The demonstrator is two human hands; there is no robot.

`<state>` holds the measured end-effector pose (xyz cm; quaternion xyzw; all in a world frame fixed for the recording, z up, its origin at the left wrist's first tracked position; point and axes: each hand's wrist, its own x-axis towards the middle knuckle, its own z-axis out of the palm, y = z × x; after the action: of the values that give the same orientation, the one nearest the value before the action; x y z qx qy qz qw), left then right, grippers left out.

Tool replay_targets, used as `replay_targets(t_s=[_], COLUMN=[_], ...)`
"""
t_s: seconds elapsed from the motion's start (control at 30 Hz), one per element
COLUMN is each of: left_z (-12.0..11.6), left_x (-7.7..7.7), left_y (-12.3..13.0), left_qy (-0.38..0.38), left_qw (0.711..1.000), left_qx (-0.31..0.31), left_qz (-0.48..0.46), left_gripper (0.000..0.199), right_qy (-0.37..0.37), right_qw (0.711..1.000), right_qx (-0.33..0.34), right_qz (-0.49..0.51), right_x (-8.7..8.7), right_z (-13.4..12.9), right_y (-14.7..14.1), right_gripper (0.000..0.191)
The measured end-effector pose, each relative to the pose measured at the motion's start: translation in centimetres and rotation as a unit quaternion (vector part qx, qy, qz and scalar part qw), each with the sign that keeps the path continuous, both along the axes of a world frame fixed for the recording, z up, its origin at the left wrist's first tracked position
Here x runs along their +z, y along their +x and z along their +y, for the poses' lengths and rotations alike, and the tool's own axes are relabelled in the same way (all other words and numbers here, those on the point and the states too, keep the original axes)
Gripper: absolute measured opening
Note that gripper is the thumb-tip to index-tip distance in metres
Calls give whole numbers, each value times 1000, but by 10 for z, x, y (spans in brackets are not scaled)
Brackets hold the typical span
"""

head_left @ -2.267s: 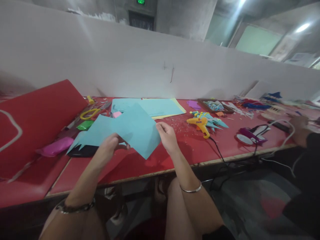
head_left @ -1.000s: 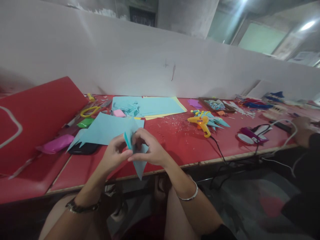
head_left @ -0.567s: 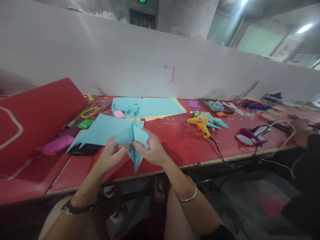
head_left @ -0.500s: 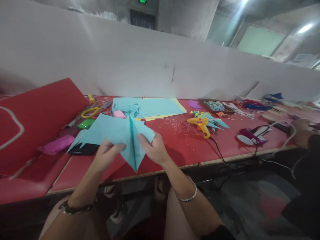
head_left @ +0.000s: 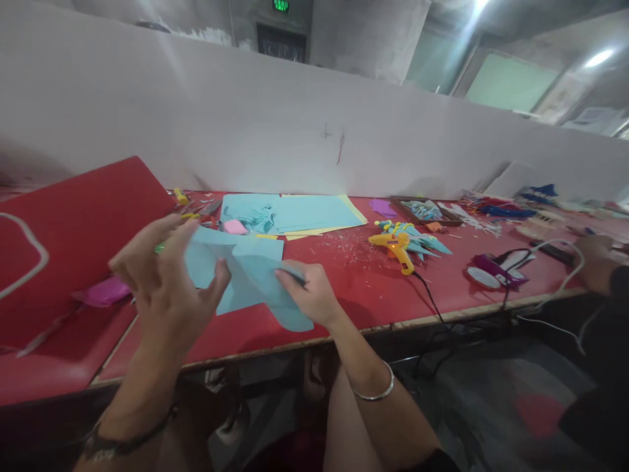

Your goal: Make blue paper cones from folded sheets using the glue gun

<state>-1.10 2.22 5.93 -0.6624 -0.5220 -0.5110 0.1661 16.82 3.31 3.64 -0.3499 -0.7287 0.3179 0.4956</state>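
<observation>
A light blue sheet of paper (head_left: 268,278), bent over into a curve, is pinched at its right end by my right hand (head_left: 314,292). My left hand (head_left: 164,275) is raised at the paper's left side, fingers curved and spread apart from the thumb. The thumb tip is close to the blue paper; whether it touches cannot be made out. Another blue sheet (head_left: 265,248) lies on the table beneath, partly covered by the held one and by my left hand.
A yellow glue gun (head_left: 396,246) rests on the red table (head_left: 344,282) beside blue paper spikes (head_left: 425,242). Stacked blue sheets (head_left: 314,213), a pink block (head_left: 234,227) and a tray of scraps (head_left: 425,210) lie farther back. Another person's hand (head_left: 597,262) is at far right.
My left hand has let go of the blue paper, risen and opened. The paper, creased upright before, now bends over toward the right in my right hand.
</observation>
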Motion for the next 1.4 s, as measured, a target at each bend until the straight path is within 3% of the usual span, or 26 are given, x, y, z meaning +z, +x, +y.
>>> replay_targets(t_s=[0.1, 0.27, 0.5, 0.67, 0.97, 1.4], left_z=[-8, -3, 6, 16, 21, 27], left_x=[7, 14, 19, 15, 9, 2], left_y=[5, 7, 12, 13, 12, 10], left_qy=[38, -44, -101, -125, -122, -127], left_qw=[991, 993, 982, 977, 981, 984], left_qx=[-20, -89, -157, -174, -133, -89], left_qz=[126, 61, -30, 19, -70, -84], left_gripper=[32, 25, 27, 33, 32, 36], right_qy=[-30, -112, -144, -172, -109, -68], right_qw=[998, 985, 975, 969, 980, 987], right_qx=[39, 47, -30, -57, -84, -109], right_qz=[36, 125, 166, 169, 142, 95], right_x=[0, -4, -4, -5, -8, -13], right_z=[-5, -5, 2, 8, 11, 14], right_y=[-3, -4, -3, 4, 8, 5], right_gripper=[26, 28, 33, 41, 41, 43])
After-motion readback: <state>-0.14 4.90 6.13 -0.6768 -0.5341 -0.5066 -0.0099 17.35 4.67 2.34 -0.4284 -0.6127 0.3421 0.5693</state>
